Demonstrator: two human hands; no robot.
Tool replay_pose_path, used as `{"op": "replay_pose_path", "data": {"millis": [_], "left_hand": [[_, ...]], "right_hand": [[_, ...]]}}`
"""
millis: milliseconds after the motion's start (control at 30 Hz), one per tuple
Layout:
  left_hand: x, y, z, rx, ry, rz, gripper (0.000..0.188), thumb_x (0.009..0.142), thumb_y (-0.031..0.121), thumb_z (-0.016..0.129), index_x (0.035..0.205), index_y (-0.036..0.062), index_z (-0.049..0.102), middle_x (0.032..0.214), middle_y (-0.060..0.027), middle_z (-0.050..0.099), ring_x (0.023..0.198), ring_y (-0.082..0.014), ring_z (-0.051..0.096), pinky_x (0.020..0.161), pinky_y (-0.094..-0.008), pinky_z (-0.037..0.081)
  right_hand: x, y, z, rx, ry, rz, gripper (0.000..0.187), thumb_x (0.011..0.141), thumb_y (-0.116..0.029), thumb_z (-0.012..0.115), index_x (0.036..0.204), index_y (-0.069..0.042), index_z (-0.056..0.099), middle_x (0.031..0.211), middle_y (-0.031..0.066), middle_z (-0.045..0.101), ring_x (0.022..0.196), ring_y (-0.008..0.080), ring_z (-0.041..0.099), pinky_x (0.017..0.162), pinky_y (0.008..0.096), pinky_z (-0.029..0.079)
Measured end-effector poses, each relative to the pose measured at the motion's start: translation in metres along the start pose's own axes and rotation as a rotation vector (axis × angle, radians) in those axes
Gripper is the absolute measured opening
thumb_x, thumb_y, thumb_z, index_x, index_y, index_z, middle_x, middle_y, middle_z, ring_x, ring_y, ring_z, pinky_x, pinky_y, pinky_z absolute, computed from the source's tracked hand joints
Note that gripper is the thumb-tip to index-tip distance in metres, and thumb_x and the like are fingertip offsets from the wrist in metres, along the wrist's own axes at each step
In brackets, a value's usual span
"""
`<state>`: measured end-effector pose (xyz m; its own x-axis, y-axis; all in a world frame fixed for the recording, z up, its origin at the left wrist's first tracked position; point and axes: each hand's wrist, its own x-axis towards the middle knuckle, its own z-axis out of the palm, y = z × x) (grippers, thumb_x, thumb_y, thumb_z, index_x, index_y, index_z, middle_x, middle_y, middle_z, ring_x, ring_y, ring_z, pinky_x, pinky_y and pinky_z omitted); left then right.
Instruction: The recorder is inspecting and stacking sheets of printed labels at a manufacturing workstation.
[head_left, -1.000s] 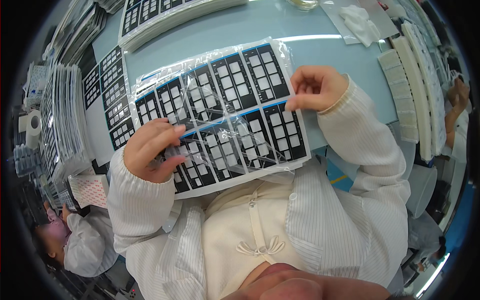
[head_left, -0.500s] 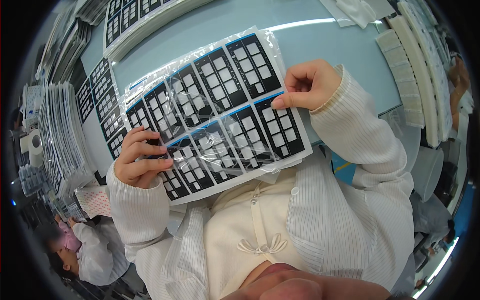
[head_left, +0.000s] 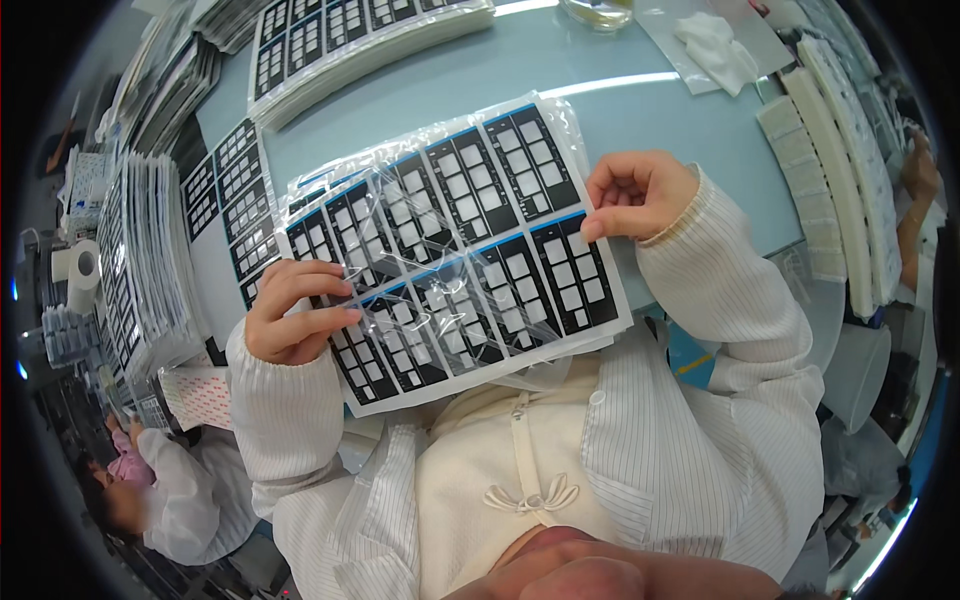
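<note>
In front of my body lies a large white sheet [head_left: 485, 384] bearing two rows of black panels with blue top edges and pale rectangles. Wrinkled clear plastic film [head_left: 430, 285] covers its left and middle parts and sticks out past the far edge. My left hand [head_left: 292, 312] grips the left edge, fingers bent over the top of the film and thumb hidden. At the right edge, my right hand [head_left: 645, 198] pinches the sheet between thumb and curled forefinger. The near edge of the sheet overhangs toward my lap.
A thick stack of similar sheets [head_left: 370, 60] stands at the far left. More panel sheets [head_left: 240, 200] lie left, beside upright stacks [head_left: 160, 265] and a paper roll [head_left: 84, 270]. A white cloth [head_left: 715, 55] lies far right, near long white strips [head_left: 830, 180]. A co-worker [head_left: 200, 490] sits lower left.
The whole view has shifted, so the table things appear farther right and lower. The sheet has come slightly nearer to me, with both hands still at its edges.
</note>
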<state>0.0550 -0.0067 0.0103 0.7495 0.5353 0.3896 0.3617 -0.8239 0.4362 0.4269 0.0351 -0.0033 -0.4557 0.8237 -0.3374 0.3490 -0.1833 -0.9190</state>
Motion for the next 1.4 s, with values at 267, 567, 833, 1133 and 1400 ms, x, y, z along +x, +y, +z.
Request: {"op": "replay_pose_path", "data": {"millis": [267, 567, 833, 1133, 1400], "left_hand": [[-0.005, -0.005, 0.003, 0.018, -0.026, 0.046, 0.022, 0.063, -0.002, 0.065, 0.083, 0.0065, 0.065, 0.088, -0.0091, 0.061, 0.088, -0.0293, 0.058, 0.072, -0.0348, 0.04], [-0.027, 0.011, 0.011, 0.113, 0.114, -0.03, 0.026, 0.059, -0.004, 0.065, 0.081, 0.008, 0.067, 0.078, -0.0041, 0.063, 0.084, -0.0253, 0.057, 0.069, -0.0297, 0.042], [-0.053, 0.022, 0.011, 0.258, 0.179, -0.067, 0.025, 0.055, 0.01, 0.07, 0.079, 0.0133, 0.069, 0.076, 0.0033, 0.064, 0.072, -0.0161, 0.049, 0.069, -0.0294, 0.037], [-0.077, 0.056, 0.014, 0.387, 0.189, -0.277, 0.025, 0.055, 0.012, 0.07, 0.079, 0.0187, 0.069, 0.081, 0.0066, 0.065, 0.075, -0.0143, 0.049, 0.084, -0.0348, 0.035], [-0.09, 0.066, 0.016, 0.397, 0.232, -0.307, 0.024, 0.054, 0.012, 0.07, 0.077, 0.0179, 0.069, 0.08, 0.0063, 0.065, 0.076, -0.0145, 0.05, 0.083, -0.035, 0.035]], "right_hand": [[0.054, -0.033, 0.001, -0.2, 0.209, -0.006, 0.023, 0.078, -0.026, 0.065, 0.08, -0.004, 0.06, 0.06, -0.0018, 0.054, 0.051, 0.0044, 0.045, 0.047, 0.0176, 0.034], [0.082, -0.004, 0.007, 0.055, 0.335, -0.131, 0.02, 0.082, -0.022, 0.061, 0.074, -0.003, 0.059, 0.064, 0.0011, 0.058, 0.057, 0.0062, 0.053, 0.055, 0.0202, 0.044], [0.077, -0.008, 0.011, 0.049, 0.374, -0.103, 0.022, 0.082, -0.024, 0.06, 0.075, -0.003, 0.06, 0.064, 0.0009, 0.058, 0.057, 0.0063, 0.054, 0.056, 0.0201, 0.045], [0.079, -0.006, 0.013, -0.015, 0.404, -0.094, 0.022, 0.083, -0.025, 0.06, 0.077, -0.004, 0.06, 0.064, 0.0008, 0.059, 0.055, 0.0059, 0.054, 0.053, 0.0193, 0.045], [0.081, -0.004, 0.012, 0.028, 0.391, -0.132, 0.021, 0.083, -0.024, 0.06, 0.078, -0.003, 0.06, 0.063, 0.0004, 0.058, 0.055, 0.0054, 0.052, 0.053, 0.0185, 0.044]]}}
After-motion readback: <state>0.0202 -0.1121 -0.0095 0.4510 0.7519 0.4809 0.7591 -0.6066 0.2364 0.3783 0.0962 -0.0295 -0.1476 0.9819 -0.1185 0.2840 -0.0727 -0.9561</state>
